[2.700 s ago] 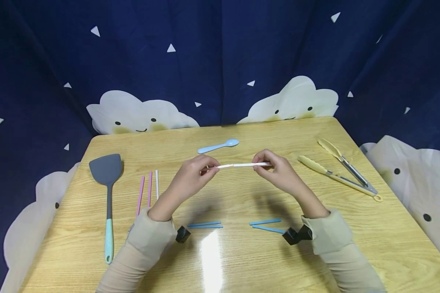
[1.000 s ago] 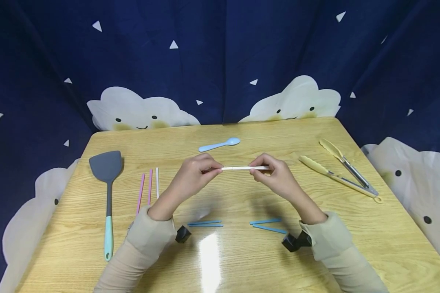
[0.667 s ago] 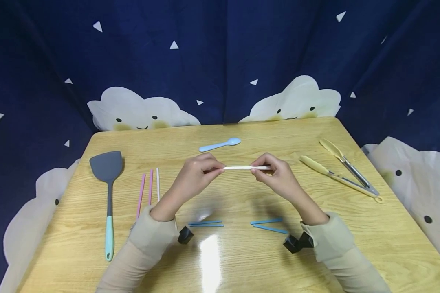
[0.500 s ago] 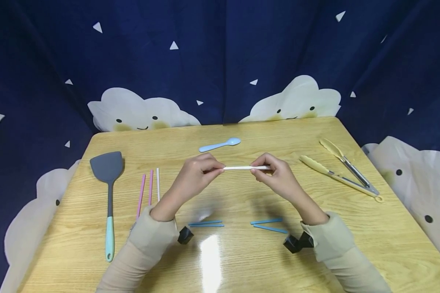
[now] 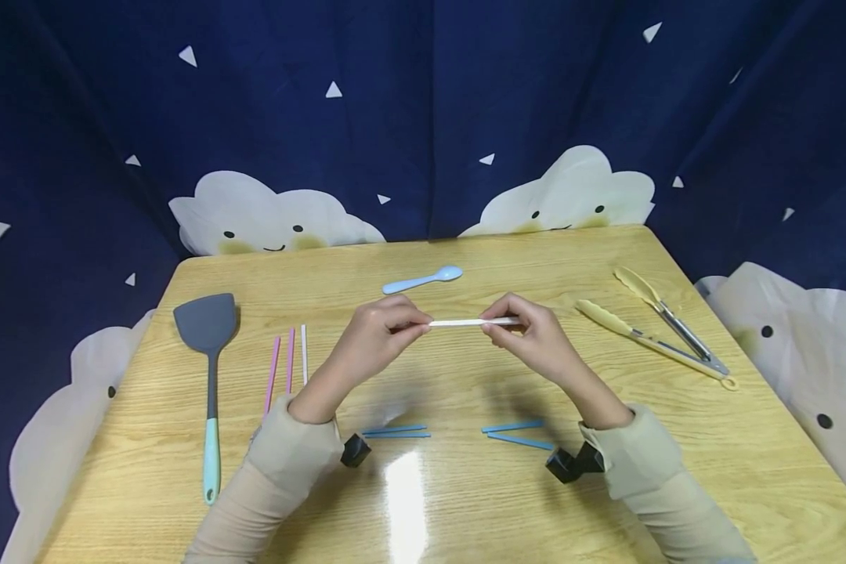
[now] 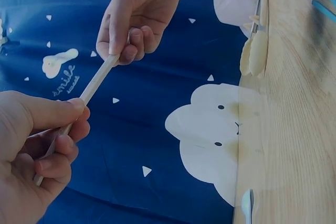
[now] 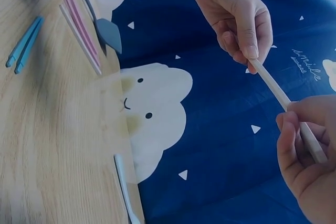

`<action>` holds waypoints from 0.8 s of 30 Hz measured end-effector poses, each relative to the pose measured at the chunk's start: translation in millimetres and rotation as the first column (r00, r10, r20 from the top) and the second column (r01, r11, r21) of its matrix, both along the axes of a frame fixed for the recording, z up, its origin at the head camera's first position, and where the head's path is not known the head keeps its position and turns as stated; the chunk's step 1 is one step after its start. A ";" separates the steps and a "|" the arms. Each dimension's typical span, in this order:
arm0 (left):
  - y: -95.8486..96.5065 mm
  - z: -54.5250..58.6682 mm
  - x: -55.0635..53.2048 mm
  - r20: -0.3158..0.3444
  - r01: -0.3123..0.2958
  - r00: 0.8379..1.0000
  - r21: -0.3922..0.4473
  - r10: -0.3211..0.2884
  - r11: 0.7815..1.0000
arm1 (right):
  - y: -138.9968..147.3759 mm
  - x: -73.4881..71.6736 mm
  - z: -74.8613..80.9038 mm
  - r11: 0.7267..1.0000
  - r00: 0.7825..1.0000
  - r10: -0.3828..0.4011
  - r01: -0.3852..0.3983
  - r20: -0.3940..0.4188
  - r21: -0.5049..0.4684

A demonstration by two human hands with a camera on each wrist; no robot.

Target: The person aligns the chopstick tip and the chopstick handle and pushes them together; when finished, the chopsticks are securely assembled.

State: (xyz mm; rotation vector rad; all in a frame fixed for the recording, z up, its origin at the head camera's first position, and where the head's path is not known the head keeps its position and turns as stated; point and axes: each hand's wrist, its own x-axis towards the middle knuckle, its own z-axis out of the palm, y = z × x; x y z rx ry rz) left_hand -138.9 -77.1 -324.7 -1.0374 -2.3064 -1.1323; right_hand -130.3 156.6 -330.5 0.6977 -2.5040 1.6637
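Between my two hands a thin white stick [image 5: 456, 322] is held level above the wooden table. My left hand [image 5: 381, 337] pinches its left end between thumb and fingers. On the other side, my right hand [image 5: 530, 338] grips it, with a short length running back under the fingers. In the left wrist view the white stick [image 6: 97, 81] looks like one straight line from hand to hand. The right wrist view shows the white stick [image 7: 273, 85] as angular-sided, its far end hidden in the left hand's fingers.
A grey spatula [image 5: 206, 323] lies at left, beside pink sticks [image 5: 290, 360] and another white stick [image 5: 304, 352]. Nearer are blue sticks [image 5: 395, 428] and more blue sticks [image 5: 511, 426]. A light blue spoon [image 5: 423, 280] lies behind the hands; tongs [image 5: 604, 316] lie at right.
Earlier two white pieces met at a visible joint, slightly bent; now they form one straight line. My hands have come closer together. In the last half second they have hardly moved.
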 end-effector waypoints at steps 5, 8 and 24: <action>0.5 -1.4 -0.4 0.001 0.000 1.000 0.007 0.000 1.000 | -0.1 -0.9 -1.2 1.000 1.000 -0.008 0.008 0.004 -0.002; 0.4 -1.8 -0.6 0.039 -0.002 0.999 0.003 0.002 1.000 | 0.8 -1.3 -1.3 1.000 1.000 -0.011 0.011 0.015 0.008; -12.0 -6.7 0.6 0.141 -0.093 0.985 -0.042 0.098 0.995 | 15.9 -10.0 -11.7 0.995 0.995 0.097 -0.097 0.025 -0.029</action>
